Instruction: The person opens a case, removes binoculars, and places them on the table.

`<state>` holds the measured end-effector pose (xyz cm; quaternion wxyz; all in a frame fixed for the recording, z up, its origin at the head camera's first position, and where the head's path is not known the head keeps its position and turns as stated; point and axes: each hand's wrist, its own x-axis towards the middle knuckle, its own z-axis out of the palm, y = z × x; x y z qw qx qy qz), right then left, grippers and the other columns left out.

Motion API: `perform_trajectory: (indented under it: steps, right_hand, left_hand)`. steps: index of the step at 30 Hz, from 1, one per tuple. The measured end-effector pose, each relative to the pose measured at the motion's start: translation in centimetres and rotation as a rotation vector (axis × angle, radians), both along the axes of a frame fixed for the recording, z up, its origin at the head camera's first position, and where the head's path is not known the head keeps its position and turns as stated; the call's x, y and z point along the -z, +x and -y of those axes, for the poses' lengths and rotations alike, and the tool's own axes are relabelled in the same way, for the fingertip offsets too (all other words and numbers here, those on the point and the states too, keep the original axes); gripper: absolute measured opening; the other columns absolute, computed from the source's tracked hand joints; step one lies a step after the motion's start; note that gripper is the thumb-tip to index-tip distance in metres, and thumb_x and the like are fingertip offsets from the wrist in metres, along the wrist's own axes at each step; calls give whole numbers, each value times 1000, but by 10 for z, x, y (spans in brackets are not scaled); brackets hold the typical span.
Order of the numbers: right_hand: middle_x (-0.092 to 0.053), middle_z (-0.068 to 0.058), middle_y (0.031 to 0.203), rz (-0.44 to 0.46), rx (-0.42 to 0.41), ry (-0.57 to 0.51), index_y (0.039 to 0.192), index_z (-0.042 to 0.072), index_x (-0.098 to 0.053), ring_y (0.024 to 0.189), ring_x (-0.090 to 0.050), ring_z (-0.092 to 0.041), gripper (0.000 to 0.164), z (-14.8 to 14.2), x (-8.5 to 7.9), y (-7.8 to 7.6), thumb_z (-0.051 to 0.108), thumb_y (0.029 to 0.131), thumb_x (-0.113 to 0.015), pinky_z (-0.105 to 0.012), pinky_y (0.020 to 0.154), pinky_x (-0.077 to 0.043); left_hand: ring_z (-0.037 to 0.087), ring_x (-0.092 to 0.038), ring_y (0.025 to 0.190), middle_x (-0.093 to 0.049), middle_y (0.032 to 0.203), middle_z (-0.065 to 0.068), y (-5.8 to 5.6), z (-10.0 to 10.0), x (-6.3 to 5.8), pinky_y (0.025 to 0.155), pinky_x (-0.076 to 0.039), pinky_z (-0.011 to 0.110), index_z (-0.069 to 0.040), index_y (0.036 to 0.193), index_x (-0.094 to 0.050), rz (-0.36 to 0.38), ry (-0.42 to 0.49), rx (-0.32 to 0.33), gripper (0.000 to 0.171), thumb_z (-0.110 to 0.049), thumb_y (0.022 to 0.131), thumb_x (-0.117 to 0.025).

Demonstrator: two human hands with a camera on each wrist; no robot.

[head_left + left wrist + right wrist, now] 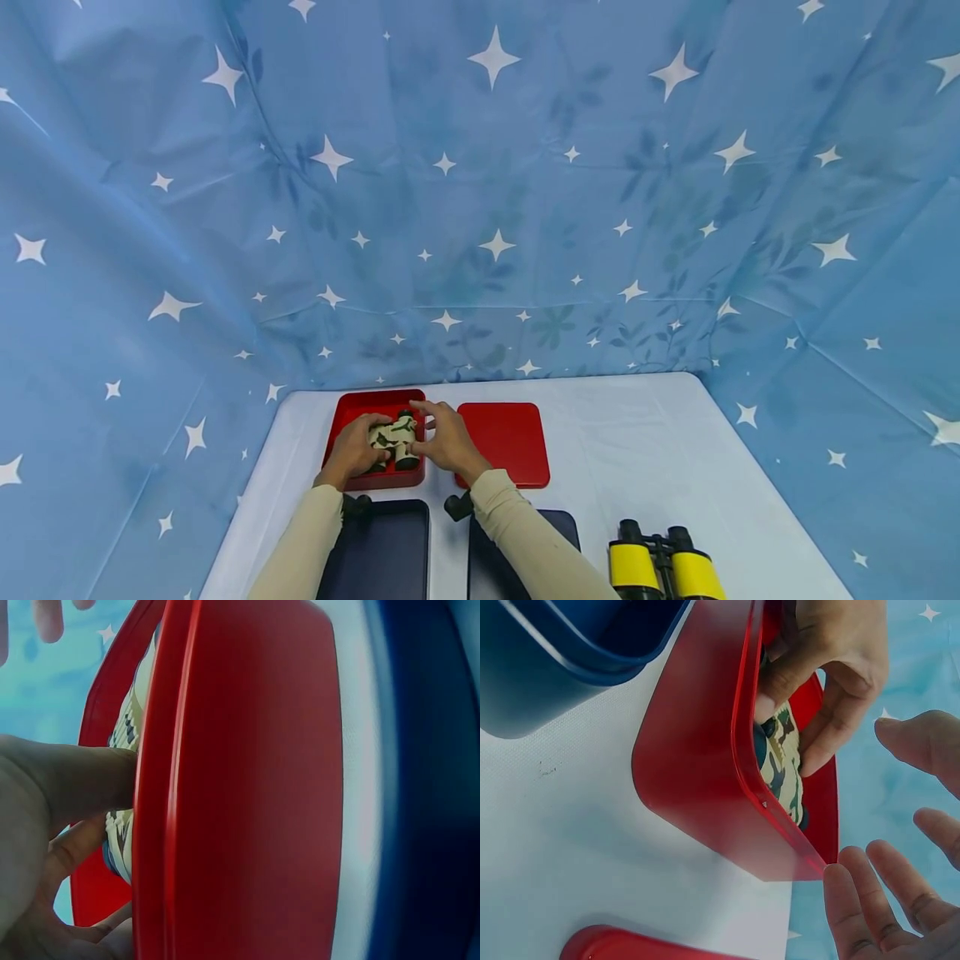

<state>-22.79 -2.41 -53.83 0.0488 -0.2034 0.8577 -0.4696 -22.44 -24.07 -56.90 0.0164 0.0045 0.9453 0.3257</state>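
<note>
A pair of camouflage-patterned binoculars (395,432) with dark green ends lies inside an open red box (384,482) at the back left of the table. My left hand (354,446) reaches over the box's near rim and grips the binoculars; in the right wrist view its thumb and fingers (819,756) are on either side of them. Beside the box's right wall is my right hand (450,437), its fingers spread and apart from the binoculars in the right wrist view (900,900). The box wall hides the binoculars' lower part in both wrist views.
Right of the box lies a flat red lid (510,446). Nearer me are two dark blue trays or lids (384,550), the right one (558,527) partly under my right forearm. Yellow-and-black binoculars (632,568) stand at the front right. A blue star-patterned curtain (495,208) surrounds the white table.
</note>
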Motion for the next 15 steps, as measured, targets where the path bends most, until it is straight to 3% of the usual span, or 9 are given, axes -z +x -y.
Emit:
perform_trajectory:
  steps: [7,15]
  right_hand:
    - [-61,-21,138,-4,3,9,154,17,-57,117,-68,-37,73,2,3,-3,13,88,-87,-31,82,-63]
    - [-60,-21,138,18,-12,29,154,16,-57,118,-66,-37,73,6,1,-3,14,88,-87,-32,82,-62]
  left_hand:
    - [41,-58,131,-63,144,20,1,8,-2,115,-43,66,-9,138,-67,-4,33,-10,59,-4,84,-88]
    - [43,-57,135,-62,146,18,0,13,-13,115,-43,66,-10,139,-67,-53,31,16,61,-5,83,-89]
